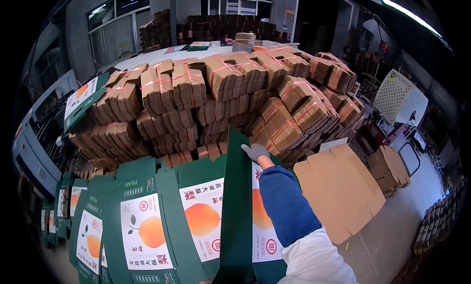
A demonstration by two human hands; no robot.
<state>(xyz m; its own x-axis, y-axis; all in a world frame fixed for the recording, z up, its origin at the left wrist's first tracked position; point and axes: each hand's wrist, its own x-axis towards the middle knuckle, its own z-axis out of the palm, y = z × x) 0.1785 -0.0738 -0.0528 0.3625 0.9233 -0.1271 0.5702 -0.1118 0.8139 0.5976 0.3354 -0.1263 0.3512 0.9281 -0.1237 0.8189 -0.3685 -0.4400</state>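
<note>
My right hand [256, 152], in a grey glove with bare fingertips and a blue sleeve, grips the far edge of a green printed cardboard sheet [236, 210]. One panel of this sheet stands folded up. Its white label with an orange pear shows beside my forearm. To the left, flat green carton sheets [169, 225] with the same pear print lie overlapping. At the lower edge of the view, a sliver of skin [205, 282] seems to be my left hand; its fingers are mostly hidden.
Stacked bundles of brown folded cardboard [225, 78], tied with pink strapping, rise ahead. A plain brown sheet [338, 191] lies to the right, beside another brown bundle [387, 170]. A white table [162, 58] stands behind the stacks. A grey machine [37, 151] is at the left.
</note>
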